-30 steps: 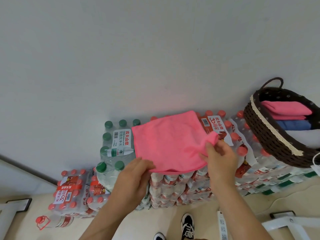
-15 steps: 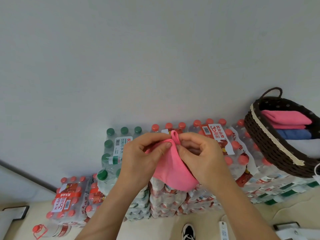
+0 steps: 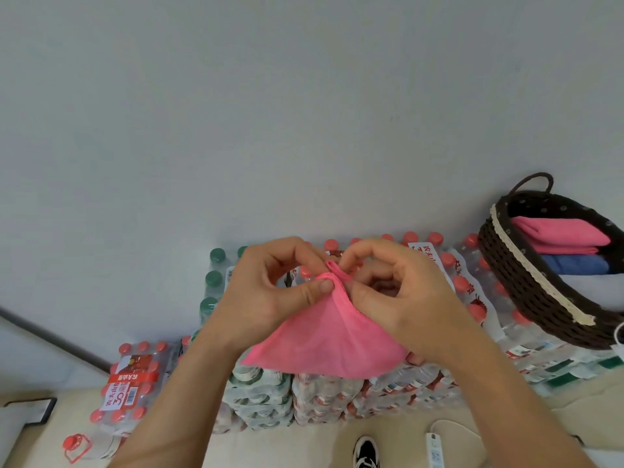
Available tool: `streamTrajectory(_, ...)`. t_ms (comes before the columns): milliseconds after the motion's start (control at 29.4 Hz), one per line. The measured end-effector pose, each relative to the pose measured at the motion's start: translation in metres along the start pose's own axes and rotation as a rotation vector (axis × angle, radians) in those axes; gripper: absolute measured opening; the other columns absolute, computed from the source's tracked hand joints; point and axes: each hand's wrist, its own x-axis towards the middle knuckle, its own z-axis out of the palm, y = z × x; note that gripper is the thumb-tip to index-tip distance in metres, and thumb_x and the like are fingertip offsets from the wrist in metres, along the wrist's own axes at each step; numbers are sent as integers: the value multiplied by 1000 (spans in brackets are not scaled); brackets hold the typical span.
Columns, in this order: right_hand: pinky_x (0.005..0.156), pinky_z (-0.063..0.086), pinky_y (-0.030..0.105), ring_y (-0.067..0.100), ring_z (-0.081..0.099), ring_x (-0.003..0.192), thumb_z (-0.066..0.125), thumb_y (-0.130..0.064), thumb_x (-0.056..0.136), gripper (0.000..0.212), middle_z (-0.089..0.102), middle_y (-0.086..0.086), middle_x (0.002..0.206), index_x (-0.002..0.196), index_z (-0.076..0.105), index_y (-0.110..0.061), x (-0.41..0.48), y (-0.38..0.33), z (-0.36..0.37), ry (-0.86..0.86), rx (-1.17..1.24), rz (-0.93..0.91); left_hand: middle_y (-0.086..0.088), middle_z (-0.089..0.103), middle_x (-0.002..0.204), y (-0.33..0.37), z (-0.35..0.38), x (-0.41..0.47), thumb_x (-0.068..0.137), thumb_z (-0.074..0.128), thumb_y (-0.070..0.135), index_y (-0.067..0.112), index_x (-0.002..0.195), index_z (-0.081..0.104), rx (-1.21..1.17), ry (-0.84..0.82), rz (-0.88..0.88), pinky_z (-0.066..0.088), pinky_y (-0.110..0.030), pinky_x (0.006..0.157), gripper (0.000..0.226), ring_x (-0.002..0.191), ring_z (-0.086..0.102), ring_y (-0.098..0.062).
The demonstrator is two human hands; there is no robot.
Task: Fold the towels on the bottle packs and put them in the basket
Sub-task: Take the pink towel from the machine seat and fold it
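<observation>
Grey wall (image 3: pixel 304 96) behind stacked bottle packs (image 3: pixel 324 393). Left hand (image 3: pixel 270 292) and right hand (image 3: pixel 401 292) each pinch the gathered top corners of a pink towel (image 3: pixel 327 346), held above the packs, its body hanging. At right, basket (image 3: pixel 526 292) on the packs holds folded towels (image 3: pixel 560 238).

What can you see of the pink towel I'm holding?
The pink towel is a thin, soft-looking cloth, plain, with a hemmed edge. Its top edges are gathered together and pinched by the left hand and the right hand. Below them it hangs as a loose, roughly triangular fold in front of the bottle packs; whether it touches them cannot be told.
</observation>
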Motion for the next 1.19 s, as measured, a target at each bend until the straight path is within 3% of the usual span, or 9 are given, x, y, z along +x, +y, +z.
streamTrajectory(170,58,45,37,25,53,64,68,-25,87,11,60,5,69,88,57,-25,3,-18,-10,-44,-104,-101,-14,73,80,3,2,5,62,82,8,5,73,72,-60,162,-18,56,-37,79,15,81,69,-28)
streamTrajectory(306,54,39,13,8,53,62,75,-25,81,13,61,-7,73,84,62,-25,10,-28,-16,-21,-363,-169,-11,74,79,9,6,7,61,84,4,5,72,74,-43,222,-2,57,-34,76,15,80,71,-26)
streamTrajectory(647,73,45,21,3,61,83,78,-33,75,11,69,-15,83,84,72,-30,27,-36,-16,-93,-442,-137,-7,74,84,16,4,1,63,79,12,11,75,77,-29,256,31,55,-37,83,12,88,70,-23)
streamTrajectory(783,70,47,11,-1,65,77,81,-24,73,8,71,-16,76,78,75,-26,27,-44,-17,-107,-353,-124,-5,72,96,14,-8,-2,70,82,25,16,80,77,72,118,73,51,-34,90,14,98,67,-22)
streamTrajectory(885,72,46,9,0,66,76,81,-17,71,13,71,-14,75,74,73,-26,29,-53,-25,-139,-314,-134,-4,70,106,5,-18,-3,73,78,29,11,83,76,102,-86,-32,49,-37,94,21,105,64,-22)
streamTrajectory(1021,68,52,24,10,66,72,82,-13,71,13,72,-7,78,75,73,-21,32,-60,-38,-131,-291,-147,-14,73,91,-10,-11,-2,82,74,25,3,87,74,116,-364,-189,56,-44,82,23,87,69,-32)
streamTrajectory(1089,67,51,36,21,65,69,82,-17,71,11,72,-1,76,76,73,-21,35,-56,-48,-74,-323,-126,-7,75,85,-24,-5,-2,85,71,23,11,84,75,151,-437,-289,58,-37,75,13,81,72,-25)
streamTrajectory(1157,61,48,31,24,64,65,82,-21,71,11,71,3,71,75,72,-24,39,-44,-62,11,-382,-90,3,74,81,-43,-5,-3,86,70,24,24,79,74,209,-493,-350,56,-29,72,9,77,71,-14)
streamTrajectory(1191,60,46,26,20,63,63,82,-22,71,11,70,0,68,74,72,-25,42,-36,-70,56,-409,-67,1,74,82,-54,-6,-4,86,71,32,21,80,73,271,-507,-362,56,-34,74,13,78,71,-16)
